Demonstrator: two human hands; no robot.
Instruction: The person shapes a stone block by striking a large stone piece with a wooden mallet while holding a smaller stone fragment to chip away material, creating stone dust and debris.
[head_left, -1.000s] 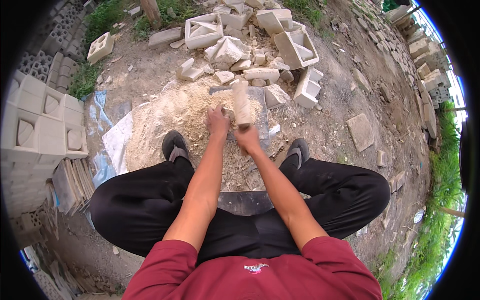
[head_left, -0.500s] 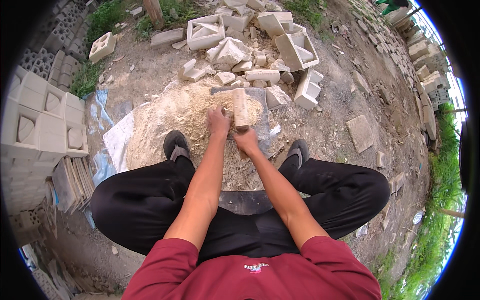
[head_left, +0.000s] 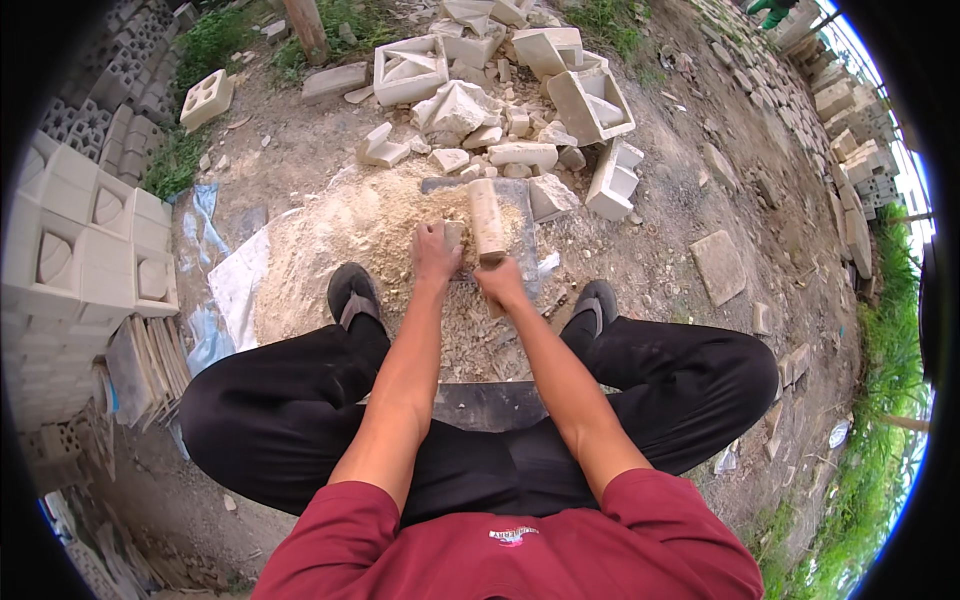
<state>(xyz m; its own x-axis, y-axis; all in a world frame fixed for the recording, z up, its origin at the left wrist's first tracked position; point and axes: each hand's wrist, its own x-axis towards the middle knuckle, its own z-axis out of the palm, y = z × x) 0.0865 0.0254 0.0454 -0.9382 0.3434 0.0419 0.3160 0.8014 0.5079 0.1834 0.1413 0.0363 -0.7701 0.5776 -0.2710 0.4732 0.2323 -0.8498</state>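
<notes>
My right hand [head_left: 498, 280] is closed round the handle of a wooden mallet [head_left: 486, 215], whose pale, dusty head points away from me. Just left of the mallet head, my left hand [head_left: 435, 252] has its fingers curled round a small pale chunk of stone [head_left: 453, 236], largely hidden by the hand. Both hands are over a dark flat slab [head_left: 529, 240] on the ground between my feet. Yellowish crushed grit [head_left: 345, 222] covers much of the slab and heaps up to its left.
Broken pale blocks [head_left: 455, 110] are piled beyond the slab. Stacked moulded blocks [head_left: 95, 225] stand at the left beside leaning thin boards [head_left: 147, 368]. A flat stone [head_left: 718, 267] lies at the right. A white sheet [head_left: 238, 285] sticks out under the grit.
The mallet head has tilted slightly and shifted a little to the right. My left hand has barely moved. At the top right edge, the person in green has shifted.
</notes>
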